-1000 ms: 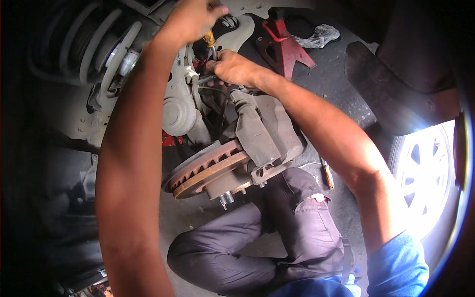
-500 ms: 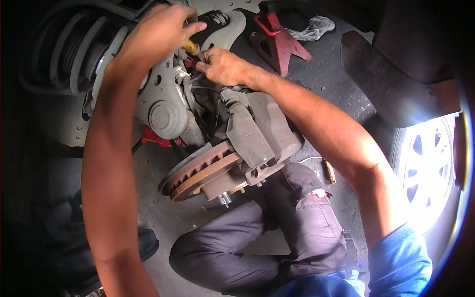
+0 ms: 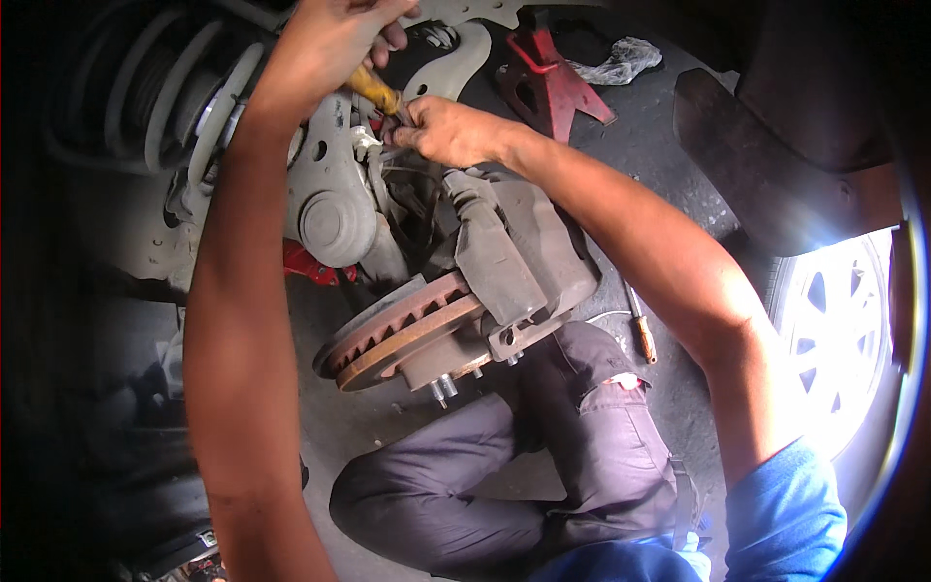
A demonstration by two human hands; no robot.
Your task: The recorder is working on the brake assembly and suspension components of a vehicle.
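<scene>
My left hand (image 3: 339,47) is raised at the top, thumb and loosely bent fingers apart, its heel close to the butt of a yellow-handled screwdriver (image 3: 376,90). Whether palm and handle touch is hidden. My right hand (image 3: 444,131) pinches the metal shaft just below that handle; the tip is out of sight among the suspension parts. Beneath my hands are a grey control arm with a round ball joint (image 3: 337,227), a brake caliper (image 3: 538,247) and a rusty-edged brake disc (image 3: 412,335) with wheel studs.
A coil spring (image 3: 179,92) stands at the upper left. Behind my right hand is a red jack stand (image 3: 553,82) with crumpled clear plastic (image 3: 621,61) beside it. A wooden-handled tool (image 3: 645,339) lies on the floor near my knee. A light-coloured wheel (image 3: 834,330) is at the right.
My left hand has moved up off the yellow handle, so more of it shows. My right hand keeps its hold on the shaft. The view has shifted slightly.
</scene>
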